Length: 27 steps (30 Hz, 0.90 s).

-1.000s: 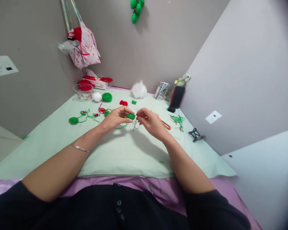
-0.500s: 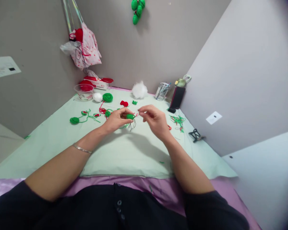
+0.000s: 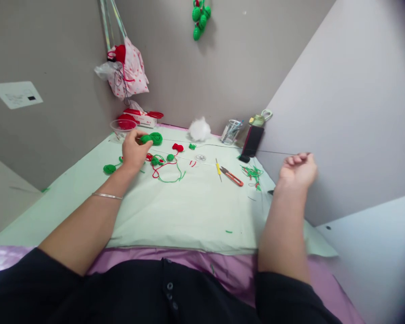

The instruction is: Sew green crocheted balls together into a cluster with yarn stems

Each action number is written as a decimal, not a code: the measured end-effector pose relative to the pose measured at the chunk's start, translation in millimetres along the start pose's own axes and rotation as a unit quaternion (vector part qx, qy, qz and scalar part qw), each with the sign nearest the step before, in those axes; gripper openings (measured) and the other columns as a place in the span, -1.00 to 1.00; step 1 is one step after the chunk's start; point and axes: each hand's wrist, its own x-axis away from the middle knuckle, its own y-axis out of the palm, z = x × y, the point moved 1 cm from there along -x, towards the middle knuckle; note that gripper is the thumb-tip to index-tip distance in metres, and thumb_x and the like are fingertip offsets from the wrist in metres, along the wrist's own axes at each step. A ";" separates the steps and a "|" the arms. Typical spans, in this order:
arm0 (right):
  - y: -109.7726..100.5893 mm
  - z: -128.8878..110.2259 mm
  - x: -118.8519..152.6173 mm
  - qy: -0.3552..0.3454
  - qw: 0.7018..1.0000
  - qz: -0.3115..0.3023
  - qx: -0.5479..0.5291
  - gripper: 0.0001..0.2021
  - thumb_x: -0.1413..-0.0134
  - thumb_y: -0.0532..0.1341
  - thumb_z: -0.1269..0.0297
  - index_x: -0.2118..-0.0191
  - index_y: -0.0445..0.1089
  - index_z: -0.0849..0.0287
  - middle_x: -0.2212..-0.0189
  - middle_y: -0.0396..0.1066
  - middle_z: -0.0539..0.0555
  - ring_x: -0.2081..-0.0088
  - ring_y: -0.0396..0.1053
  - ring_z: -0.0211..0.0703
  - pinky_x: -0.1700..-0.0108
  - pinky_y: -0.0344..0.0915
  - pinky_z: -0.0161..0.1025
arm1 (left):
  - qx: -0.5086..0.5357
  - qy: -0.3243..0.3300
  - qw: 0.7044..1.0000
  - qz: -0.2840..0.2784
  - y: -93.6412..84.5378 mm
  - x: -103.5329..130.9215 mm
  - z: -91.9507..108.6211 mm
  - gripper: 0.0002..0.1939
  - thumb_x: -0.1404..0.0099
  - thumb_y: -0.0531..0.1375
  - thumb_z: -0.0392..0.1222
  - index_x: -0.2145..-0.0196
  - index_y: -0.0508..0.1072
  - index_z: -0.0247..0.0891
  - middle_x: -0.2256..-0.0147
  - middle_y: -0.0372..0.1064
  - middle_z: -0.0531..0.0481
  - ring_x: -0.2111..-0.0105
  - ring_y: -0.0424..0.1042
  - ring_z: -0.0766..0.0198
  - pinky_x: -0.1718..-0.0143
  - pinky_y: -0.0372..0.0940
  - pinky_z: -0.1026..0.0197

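My left hand [image 3: 134,150], raised at the left, pinches a small green crocheted piece [image 3: 145,139] between thumb and fingers. A thin dark thread [image 3: 273,152] runs taut from near that piece across to my right hand [image 3: 299,170], far out on the right. My right fingers are closed on the thread's end; a needle, if any, cannot be made out. Just behind the green piece lies a green yarn ball [image 3: 157,138]. Below and right of my left hand lie small green balls [image 3: 170,157] with red and green yarn tails, and a red crocheted bow [image 3: 177,147].
Orange-handled thread snips [image 3: 232,177] and a yellow crochet hook [image 3: 218,167] lie right of centre, beside green yarn scraps [image 3: 252,172]. White stuffing [image 3: 200,129], a clear cup [image 3: 231,131] and a phone [image 3: 253,141] stand along the back. A plastic tub [image 3: 122,128] sits back left.
My hands, close together at the centre before, are now wide apart. The left went left with the green piece; the right swung far right, drawing the dark thread out straight.
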 end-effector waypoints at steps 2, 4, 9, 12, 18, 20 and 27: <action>4.1 1.7 3.1 -0.005 1.000 0.017 -0.003 -0.68 -0.27 0.01 0.50 0.53 0.11 0.11 0.60 0.03 -0.16 0.67 -0.08 -0.45 0.63 -0.07 -0.43 | 0.013 -0.003 0.999 0.033 -0.1 0.7 5.1 -0.76 -0.05 0.35 -0.27 0.31 0.41 -0.18 0.30 0.40 0.03 0.32 0.36 0.23 0.17 0.32 0.14; 17.0 7.5 14.9 0.006 1.000 -0.003 0.003 -0.77 -0.23 0.09 0.46 0.47 0.22 0.12 0.59 0.12 -0.15 0.65 0.01 -0.45 0.62 -0.03 -0.44 | 0.050 0.001 0.999 0.008 7.1 10.8 14.8 -0.73 -0.06 0.36 -0.23 0.27 0.40 -0.20 0.30 0.41 0.04 0.33 0.38 0.26 0.19 0.33 0.16; 64.2 34.9 84.4 0.140 0.959 -0.225 0.100 -0.74 -0.01 0.40 0.18 0.36 0.32 0.16 0.49 0.42 -0.06 0.65 0.11 -0.47 0.66 -0.06 -0.47 | 0.094 0.053 0.982 -0.153 35.0 57.6 42.2 -0.68 -0.11 0.35 -0.15 0.19 0.38 -0.20 0.23 0.42 0.02 0.22 0.45 0.23 0.15 0.37 0.17; 81.0 52.9 136.8 0.269 0.883 -0.362 0.128 -0.63 0.05 0.43 0.04 0.34 0.29 0.15 0.35 0.55 0.04 0.62 0.25 -0.43 0.64 0.05 -0.46 | 0.083 0.098 0.970 -0.206 43.2 77.2 51.0 -0.70 -0.16 0.34 -0.15 0.17 0.39 -0.20 0.17 0.43 -0.04 0.14 0.47 0.19 0.07 0.38 0.12; 84.1 67.6 182.3 0.353 0.790 -0.479 0.151 -0.62 0.00 0.38 -0.04 0.30 0.29 0.14 0.43 0.51 0.01 0.44 0.47 -0.24 0.39 0.38 -0.30 | 0.039 0.147 0.977 -0.152 39.9 74.9 49.5 -0.77 -0.21 0.30 -0.23 0.17 0.41 -0.20 0.18 0.41 -0.04 0.16 0.44 0.19 0.06 0.36 0.10; 85.0 63.0 180.8 0.324 0.807 -0.476 0.136 -0.63 -0.02 0.38 -0.01 0.32 0.31 0.15 0.52 0.43 -0.06 0.49 0.38 -0.31 0.39 0.32 -0.33 | 0.033 0.138 0.980 -0.139 39.2 70.7 46.0 -0.78 -0.19 0.31 -0.24 0.19 0.41 -0.20 0.20 0.41 -0.03 0.17 0.44 0.19 0.06 0.35 0.10; 90.4 49.1 185.6 0.349 0.771 -0.520 0.112 -0.64 0.02 0.44 0.04 0.35 0.33 0.18 0.59 0.25 -0.13 0.55 0.12 -0.40 0.48 0.04 -0.37 | 0.029 0.106 0.981 -0.163 42.0 73.1 47.2 -0.73 -0.14 0.34 -0.18 0.26 0.33 -0.18 0.28 0.36 0.02 0.27 0.40 0.22 0.16 0.35 0.13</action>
